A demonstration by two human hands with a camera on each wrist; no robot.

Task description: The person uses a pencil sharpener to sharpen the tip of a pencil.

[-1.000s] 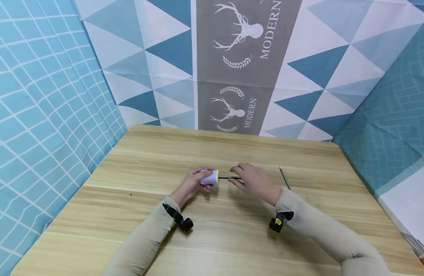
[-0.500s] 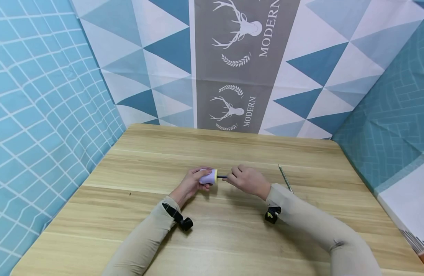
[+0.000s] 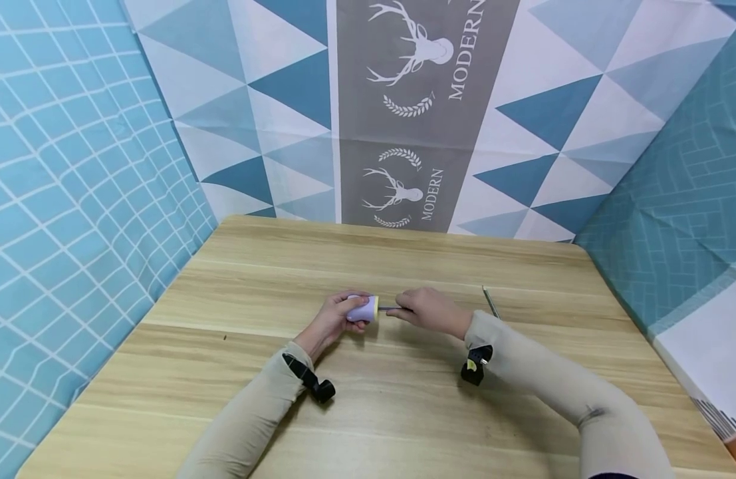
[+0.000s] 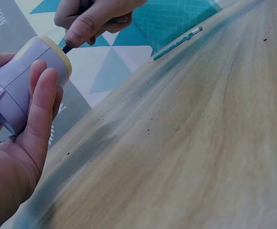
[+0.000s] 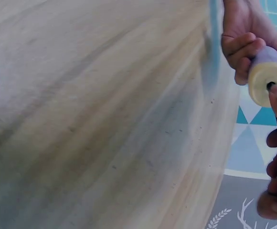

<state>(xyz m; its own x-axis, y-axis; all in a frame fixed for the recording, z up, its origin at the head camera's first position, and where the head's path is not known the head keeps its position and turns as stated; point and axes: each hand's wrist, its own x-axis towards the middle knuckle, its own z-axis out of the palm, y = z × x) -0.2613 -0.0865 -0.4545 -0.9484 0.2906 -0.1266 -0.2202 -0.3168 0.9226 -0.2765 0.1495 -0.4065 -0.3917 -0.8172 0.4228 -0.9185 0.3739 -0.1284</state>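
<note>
Left hand (image 3: 333, 318): wrapped round the lavender pencil sharpener (image 3: 362, 309).
Sharpener's place: lying sideways above the wooden table (image 3: 391, 412), pale yellow end facing right.
Dark pencil (image 3: 389, 308): one end in the sharpener's hole.
Right hand (image 3: 430, 311): pinching the dark pencil, apart from the left hand.
Green pencil (image 3: 490, 303): on the table, partly behind the right sleeve (image 3: 535, 362).

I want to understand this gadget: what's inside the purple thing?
A dark stick, gripped by the right hand, appears to enter the yellow end of the purple thing. Everything further in is covered, so the interior cannot be seen.
</note>
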